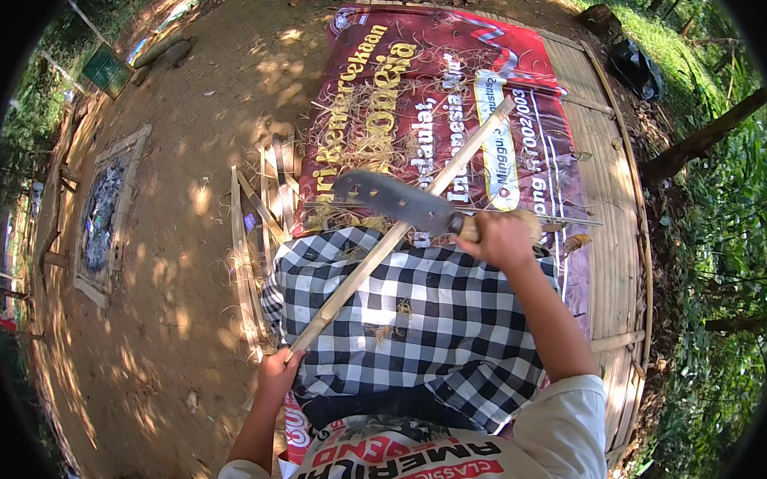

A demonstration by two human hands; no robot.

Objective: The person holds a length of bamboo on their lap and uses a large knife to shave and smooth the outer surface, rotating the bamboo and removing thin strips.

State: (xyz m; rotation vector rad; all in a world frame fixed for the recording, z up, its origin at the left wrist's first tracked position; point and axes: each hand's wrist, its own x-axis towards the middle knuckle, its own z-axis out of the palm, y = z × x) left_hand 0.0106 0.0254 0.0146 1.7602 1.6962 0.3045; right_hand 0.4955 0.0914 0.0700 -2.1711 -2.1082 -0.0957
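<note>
Tan strip point(343, 292): in the head view, it is held slantwise, from the left hand up over the checked cloth and the red banner.
Left hand point(280, 370): it is closed around the strip's near end.
Right hand point(496, 240): the wooden handle of a machete point(394, 197) is gripped by it.
Machete blade: it is laid across the strip, pointing left; whether the strip is touched cannot be told.
Checked cloth point(483, 304): it is spread in front of the person's shirt.
Red banner point(546, 54): it is strewn with curly shavings point(363, 110) and is supported by a slatted platform point(612, 207).
</note>
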